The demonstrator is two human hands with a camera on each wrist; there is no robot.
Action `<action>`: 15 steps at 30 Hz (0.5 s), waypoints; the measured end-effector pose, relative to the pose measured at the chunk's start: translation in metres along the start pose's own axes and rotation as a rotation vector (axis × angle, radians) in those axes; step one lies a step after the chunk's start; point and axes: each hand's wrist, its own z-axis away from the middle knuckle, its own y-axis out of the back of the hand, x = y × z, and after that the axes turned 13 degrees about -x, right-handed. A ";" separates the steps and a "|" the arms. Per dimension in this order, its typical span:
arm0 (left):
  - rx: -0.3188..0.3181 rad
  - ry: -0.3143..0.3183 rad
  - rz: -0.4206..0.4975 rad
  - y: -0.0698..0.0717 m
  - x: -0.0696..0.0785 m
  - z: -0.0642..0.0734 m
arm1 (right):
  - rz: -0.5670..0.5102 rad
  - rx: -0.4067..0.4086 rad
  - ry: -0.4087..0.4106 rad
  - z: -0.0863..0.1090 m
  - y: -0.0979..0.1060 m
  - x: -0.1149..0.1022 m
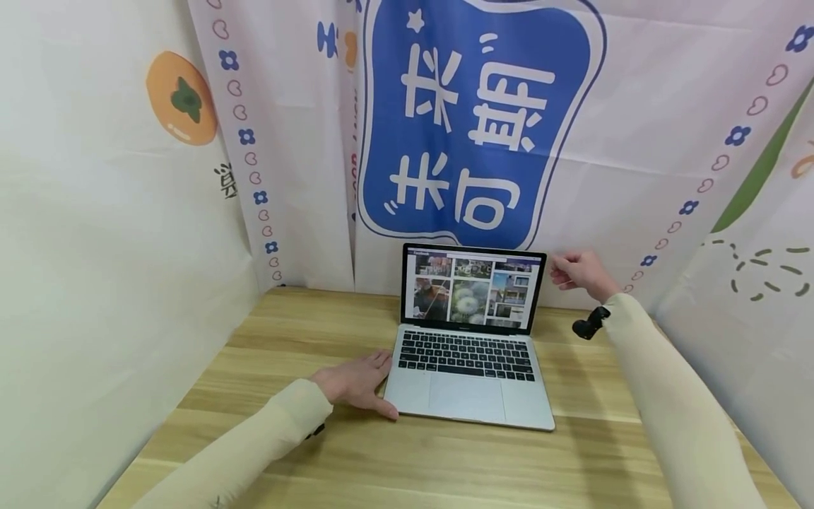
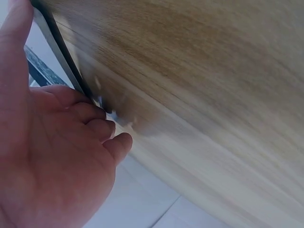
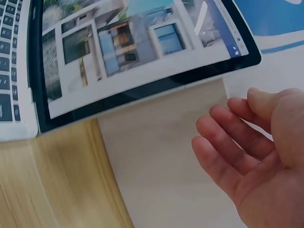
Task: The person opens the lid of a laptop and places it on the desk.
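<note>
A silver laptop (image 1: pixel 467 406) stands unfolded on the wooden table, its black-framed screen (image 1: pixel 469 290) lit with rows of photos. My left hand (image 1: pixel 359 382) lies beside the laptop's left edge, thumb stretched toward the front corner. In the left wrist view, the fingers of that hand (image 2: pixel 61 147) bend loosely at the laptop's edge. My right hand (image 1: pixel 585 274) hovers just off the screen's upper right corner. The right wrist view shows this hand (image 3: pixel 266 156) with relaxed, slightly bent fingers, a small gap from the screen's edge and nothing held.
Behind the laptop hangs a white printed cloth with a large blue panel (image 1: pixel 477 127). White cloth walls (image 1: pixel 114 247) close in both sides. Wooden tabletop (image 1: pixel 394 466) extends in front of the laptop. A small black device (image 1: pixel 591 323) sits at my right wrist.
</note>
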 end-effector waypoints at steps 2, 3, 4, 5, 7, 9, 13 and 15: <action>0.004 -0.005 0.020 -0.001 -0.001 -0.001 | 0.004 -0.011 -0.005 0.002 0.000 0.004; 0.009 -0.011 0.034 -0.001 -0.002 -0.001 | 0.005 -0.016 -0.007 0.003 0.000 0.005; 0.015 -0.016 0.050 -0.001 -0.004 -0.001 | 0.006 -0.020 -0.008 0.004 0.000 0.006; 0.019 -0.021 0.066 0.000 -0.005 -0.001 | 0.008 -0.022 -0.011 0.005 0.000 0.007; 0.030 -0.028 0.096 0.001 -0.009 0.000 | 0.022 -0.027 -0.017 0.006 0.000 0.007; 0.047 -0.037 0.110 0.004 -0.013 0.001 | 0.035 -0.024 -0.020 0.007 0.000 0.008; 0.098 -0.057 0.090 0.014 -0.019 0.002 | 0.108 -0.034 -0.038 0.010 0.003 0.012; 0.124 -0.059 0.069 0.020 -0.020 0.003 | 0.150 -0.053 -0.049 0.013 0.004 0.016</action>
